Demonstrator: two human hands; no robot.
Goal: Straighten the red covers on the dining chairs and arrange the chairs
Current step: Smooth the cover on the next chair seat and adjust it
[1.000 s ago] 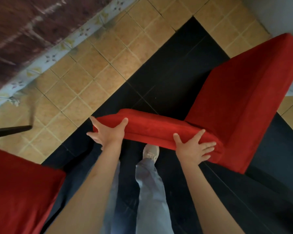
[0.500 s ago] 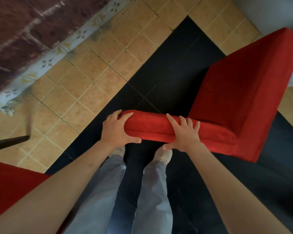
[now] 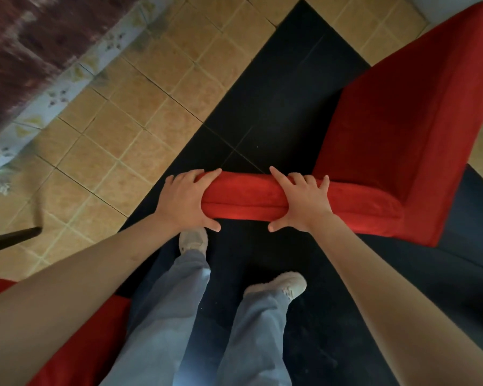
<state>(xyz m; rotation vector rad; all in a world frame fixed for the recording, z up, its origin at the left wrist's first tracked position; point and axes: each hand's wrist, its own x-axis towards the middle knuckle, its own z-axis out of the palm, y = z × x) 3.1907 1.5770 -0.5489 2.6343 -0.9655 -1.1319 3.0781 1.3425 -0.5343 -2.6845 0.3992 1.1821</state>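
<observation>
Both hands grip the top edge of the red-covered chair back (image 3: 248, 197), whose long axis runs left to right directly before the person: the left hand (image 3: 186, 200) wraps its left end, the right hand (image 3: 304, 200) clasps it mid-length, and the seat (image 3: 396, 121) points forward-right, away from them.

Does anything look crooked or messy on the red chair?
Nothing stands out. The red cover lies smooth on the chair, with no rips or bunches showing. The left hand and right hand both hold the top of its backrest.
</observation>
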